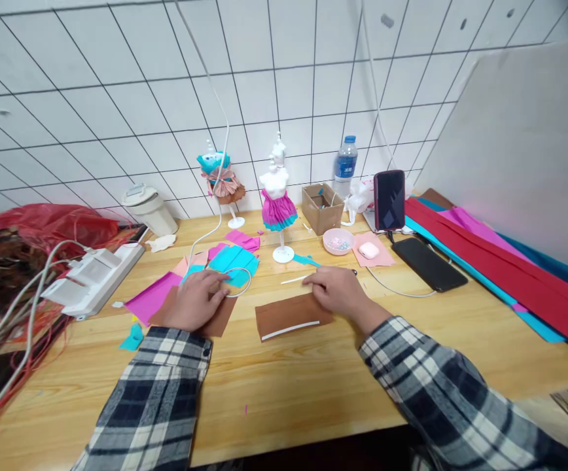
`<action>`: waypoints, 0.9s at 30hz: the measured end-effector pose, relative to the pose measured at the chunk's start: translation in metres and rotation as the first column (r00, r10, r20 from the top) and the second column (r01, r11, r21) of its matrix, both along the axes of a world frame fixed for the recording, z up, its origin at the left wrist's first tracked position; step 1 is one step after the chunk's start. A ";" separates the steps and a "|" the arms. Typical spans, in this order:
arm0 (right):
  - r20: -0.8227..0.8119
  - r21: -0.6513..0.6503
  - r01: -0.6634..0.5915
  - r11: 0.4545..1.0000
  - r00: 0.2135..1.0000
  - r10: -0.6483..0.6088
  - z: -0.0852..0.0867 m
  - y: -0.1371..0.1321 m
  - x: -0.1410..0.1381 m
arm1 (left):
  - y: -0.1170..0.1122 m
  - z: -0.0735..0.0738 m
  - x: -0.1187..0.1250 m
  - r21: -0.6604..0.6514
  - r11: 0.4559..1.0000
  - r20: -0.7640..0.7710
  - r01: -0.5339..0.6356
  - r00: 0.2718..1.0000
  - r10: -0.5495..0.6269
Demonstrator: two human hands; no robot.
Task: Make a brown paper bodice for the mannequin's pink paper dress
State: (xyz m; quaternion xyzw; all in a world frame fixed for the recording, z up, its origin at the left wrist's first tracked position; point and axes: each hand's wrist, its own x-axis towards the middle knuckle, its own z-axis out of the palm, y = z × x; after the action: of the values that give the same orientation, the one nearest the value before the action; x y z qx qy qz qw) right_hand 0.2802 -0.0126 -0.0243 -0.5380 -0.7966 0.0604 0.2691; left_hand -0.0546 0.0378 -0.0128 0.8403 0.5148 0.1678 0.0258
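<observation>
My left hand (194, 299) lies flat, fingers stretched out, on a brown paper sheet (220, 318) that overlaps magenta paper (152, 296) and turquoise paper pieces (232, 260). My right hand (336, 292) rests palm down on the far right edge of a folded brown paper strip (288, 314) with a white edge. Its fingers are loosely curled, near a thin white stick (294, 280). Both sleeves are plaid.
Two small mannequins wear paper dresses: one pink (277, 196), one turquoise-brown (221, 178). Behind stand a cardboard box (321, 208), water bottle (345, 163), pink bead bowl (337, 242), earbud case (368, 250), two phones (389, 199), paper rolls (500, 261), power strip (98, 273), cables.
</observation>
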 end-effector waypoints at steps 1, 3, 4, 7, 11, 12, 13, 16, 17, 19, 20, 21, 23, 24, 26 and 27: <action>0.020 -0.008 -0.018 1.000 1.000 0.019 -0.005 0.001 0.001 | 0.002 -0.002 -0.004 -0.031 0.999 -0.045 -0.016 0.999 0.015; 0.032 -0.021 -0.042 0.999 0.999 0.042 -0.011 0.001 0.004 | 0.003 -0.004 -0.004 -0.095 0.995 -0.092 -0.024 0.996 0.015; 0.033 -0.027 -0.038 0.999 0.999 0.039 -0.013 0.001 0.006 | 0.001 -0.004 -0.001 -0.121 0.992 -0.099 -0.021 0.995 0.009; 0.030 -0.052 -0.018 0.998 0.999 0.020 -0.012 0.000 0.011 | -0.004 -0.002 0.011 -0.159 0.987 -0.090 -0.006 0.996 -0.009; 0.017 -0.072 -0.005 0.997 1.000 0.006 -0.009 0.003 0.012 | -0.008 0.001 0.018 -0.191 0.981 -0.050 0.008 0.999 -0.018; 0.012 -0.074 -0.009 0.997 1.000 0.010 -0.009 0.003 0.011 | -0.009 0.001 0.019 -0.198 0.980 -0.013 0.001 1.000 -0.004; 0.008 -0.073 -0.015 0.997 1.000 0.015 -0.009 0.003 0.010 | -0.010 0.001 0.021 -0.198 0.980 0.039 -0.010 0.999 0.018; -0.018 -0.054 -0.020 0.998 1.000 0.019 -0.007 0.002 0.006 | -0.018 0.003 0.029 -0.163 0.986 0.239 -0.032 0.968 0.071; -0.045 -0.033 -0.015 0.999 0.999 0.013 -0.006 0.000 0.004 | -0.023 0.003 0.033 -0.150 0.988 0.306 -0.028 0.949 0.073; -0.149 0.036 -0.006 0.999 0.989 0.011 -0.002 -0.007 -0.003 | -0.034 0.003 0.046 -0.140 0.990 0.422 0.009 0.905 0.051; -0.210 0.079 -0.015 0.997 0.977 0.031 0.001 -0.011 -0.008 | -0.040 0.002 0.053 -0.132 0.990 0.481 0.041 0.877 0.028; -0.271 0.117 -0.026 0.993 0.961 0.057 0.003 -0.016 -0.013 | -0.046 0.000 0.061 -0.127 0.989 0.527 0.080 0.850 -0.001; -0.385 0.156 -0.041 0.987 0.918 0.099 0.007 -0.026 -0.026 | -0.059 -0.005 0.078 -0.109 0.982 0.569 0.157 0.820 -0.068; -0.437 0.159 -0.045 0.986 0.892 0.112 0.008 -0.030 -0.032 | -0.064 -0.007 0.085 -0.087 0.979 0.567 0.184 0.817 -0.103; -0.523 0.147 -0.045 0.988 0.845 0.116 0.009 -0.037 -0.042 | -0.073 -0.010 0.096 -0.037 0.972 0.541 0.230 0.823 -0.174; -0.553 0.134 -0.041 0.990 0.826 0.109 0.008 -0.039 -0.045 | -0.076 -0.011 0.100 -0.012 0.969 0.528 0.245 0.825 -0.202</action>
State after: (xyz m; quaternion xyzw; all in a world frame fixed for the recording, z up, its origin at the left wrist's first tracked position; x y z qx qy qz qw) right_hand 0.2353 -0.0517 -0.0163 -0.4486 -0.7058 0.1790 0.5183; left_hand 0.0459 -0.0387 -0.0236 0.8158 0.3925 0.3650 0.2172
